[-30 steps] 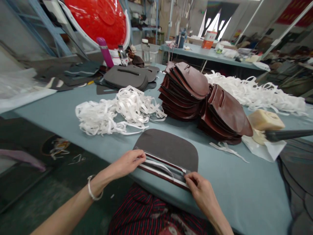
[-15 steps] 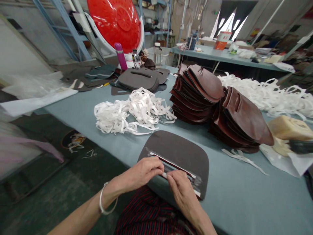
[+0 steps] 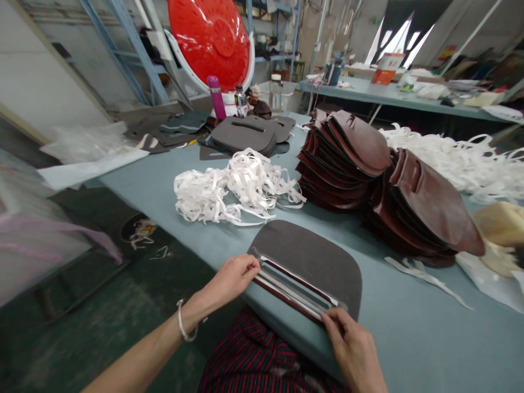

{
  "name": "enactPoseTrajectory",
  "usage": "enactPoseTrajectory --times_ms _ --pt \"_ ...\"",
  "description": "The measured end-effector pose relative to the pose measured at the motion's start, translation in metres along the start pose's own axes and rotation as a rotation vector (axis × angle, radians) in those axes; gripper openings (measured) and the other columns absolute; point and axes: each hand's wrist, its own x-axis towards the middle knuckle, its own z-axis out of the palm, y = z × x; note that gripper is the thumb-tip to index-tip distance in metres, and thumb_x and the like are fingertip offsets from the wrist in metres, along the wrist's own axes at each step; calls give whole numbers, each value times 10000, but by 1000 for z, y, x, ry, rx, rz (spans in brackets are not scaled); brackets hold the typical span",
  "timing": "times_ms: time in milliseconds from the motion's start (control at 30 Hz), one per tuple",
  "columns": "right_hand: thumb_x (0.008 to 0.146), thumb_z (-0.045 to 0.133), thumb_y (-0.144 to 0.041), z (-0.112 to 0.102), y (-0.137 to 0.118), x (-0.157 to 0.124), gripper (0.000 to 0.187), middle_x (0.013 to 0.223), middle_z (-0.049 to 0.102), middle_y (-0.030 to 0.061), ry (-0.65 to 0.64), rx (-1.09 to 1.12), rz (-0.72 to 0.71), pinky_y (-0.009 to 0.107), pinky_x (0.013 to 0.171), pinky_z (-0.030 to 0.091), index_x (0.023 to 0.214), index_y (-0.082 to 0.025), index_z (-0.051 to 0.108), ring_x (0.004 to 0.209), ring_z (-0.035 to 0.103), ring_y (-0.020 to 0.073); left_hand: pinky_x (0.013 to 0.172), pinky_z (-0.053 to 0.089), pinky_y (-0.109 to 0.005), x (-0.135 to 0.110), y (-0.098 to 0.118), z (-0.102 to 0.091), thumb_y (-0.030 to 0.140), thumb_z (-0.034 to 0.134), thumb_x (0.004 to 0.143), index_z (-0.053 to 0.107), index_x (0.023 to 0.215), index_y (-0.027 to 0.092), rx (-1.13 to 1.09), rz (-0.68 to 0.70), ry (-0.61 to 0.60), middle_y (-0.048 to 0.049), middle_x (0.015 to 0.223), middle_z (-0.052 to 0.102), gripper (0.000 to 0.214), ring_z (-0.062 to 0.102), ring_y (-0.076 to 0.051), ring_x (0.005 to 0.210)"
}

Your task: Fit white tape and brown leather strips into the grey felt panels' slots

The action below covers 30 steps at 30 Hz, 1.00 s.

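Observation:
A dark grey leather piece [image 3: 311, 256] lies face down at the table's near edge, with white tape strips [image 3: 292, 284] and a maroon folded edge along its near side. My left hand [image 3: 231, 278] pinches the left end of that edge, fingers closed. At the right end my right hand [image 3: 352, 344] presses its fingertips down on the strips, fingers bent together.
A heap of white tape peelings [image 3: 237, 188] lies behind the piece. Stacks of brown leather pieces [image 3: 347, 158] [image 3: 429, 207] stand to the right, with more white strips [image 3: 462, 158] beyond. Grey pieces [image 3: 245, 134], a pink bottle [image 3: 215, 97] and a red tub [image 3: 213, 38] sit at the back. The blue-grey table [image 3: 409, 327] extends right.
My hands were together at the middle of the folded edge half a second ago; they have slid apart to its two ends. The camera view has shifted slightly left.

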Motion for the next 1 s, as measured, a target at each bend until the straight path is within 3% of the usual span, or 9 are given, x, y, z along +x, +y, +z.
enactPoseTrajectory --times_ms 100,200,633,800,867,1000 --pt "892 397 -517 1 4 -2 349 770 680 -1 57 -1 16 238 638 441 863 -263 634 680 646 164 647 370 -237 3 -4 5 259 484 849 638 787 190 20 -55 27 8 724 630 180 571 -134 686" --pt "861 425 -561 1 9 -3 365 678 665 -10 56 -12 100 234 583 427 790 -263 623 607 633 162 602 355 -233 6 -6 7 271 516 818 637 757 182 33 -132 34 9 668 626 162 565 -132 634" --pt "837 412 -612 2 14 -1 405 674 653 -14 4 -2 193 236 586 412 775 -262 607 617 617 164 575 348 -226 14 -7 7 227 498 781 634 729 177 76 -187 12 3 664 644 155 573 -124 615" --pt "822 427 -614 4 16 1 406 634 634 -12 13 -10 212 242 567 390 760 -255 606 584 596 165 590 343 -243 13 -4 13 206 514 781 589 717 188 145 -202 64 9 666 607 101 542 -130 618" --pt "812 445 -612 3 16 2 402 614 622 -11 20 2 221 241 562 383 741 -248 601 569 581 163 617 360 -251 10 -2 17 190 521 791 563 773 192 215 -157 136 4 730 596 46 537 -139 665" --pt "827 451 -551 -2 12 3 366 595 593 -12 23 55 203 233 562 371 718 -231 592 559 550 151 733 413 -290 0 3 26 145 448 867 536 866 189 390 64 219 -28 844 585 98 543 -173 803"
